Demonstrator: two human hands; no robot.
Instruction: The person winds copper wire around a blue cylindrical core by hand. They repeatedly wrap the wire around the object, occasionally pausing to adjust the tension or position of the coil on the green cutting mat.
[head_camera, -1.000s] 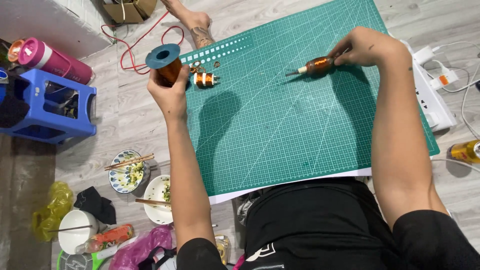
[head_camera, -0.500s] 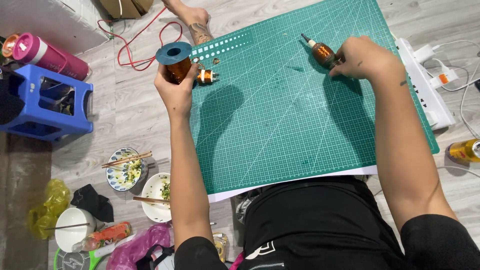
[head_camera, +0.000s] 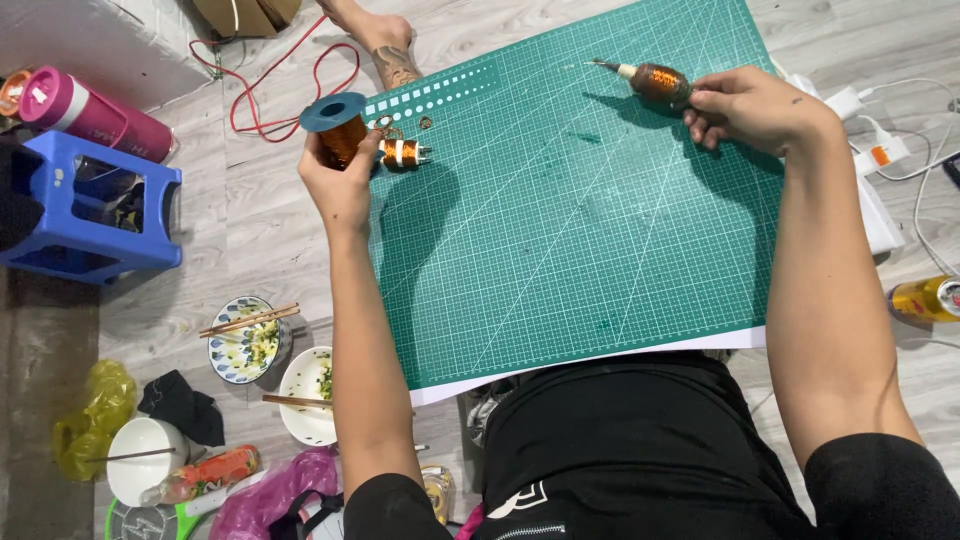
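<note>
My left hand (head_camera: 340, 185) grips a spool of copper wire (head_camera: 338, 125) with a blue flange, upright at the left edge of the green cutting mat (head_camera: 560, 240). A small copper-wound rotor (head_camera: 403, 153) lies on the mat just right of the spool, beside a couple of small rings (head_camera: 386, 124). My right hand (head_camera: 755, 108) holds another copper-wound rotor (head_camera: 655, 82) by its end, its shaft pointing left, above the mat's far right part.
A blue plastic stool (head_camera: 90, 205) and pink bottle (head_camera: 85, 108) stand at left. Bowls with chopsticks (head_camera: 250, 340) sit on the wooden floor. A red cable (head_camera: 280, 75) and another person's foot (head_camera: 385, 45) lie beyond the mat. A white power strip (head_camera: 870, 190) and yellow can (head_camera: 925, 298) are at right.
My right hand has lifted the rotor and carried it right and farther away, turning its shaft to point left. My left hand with the spool stays almost still.
</note>
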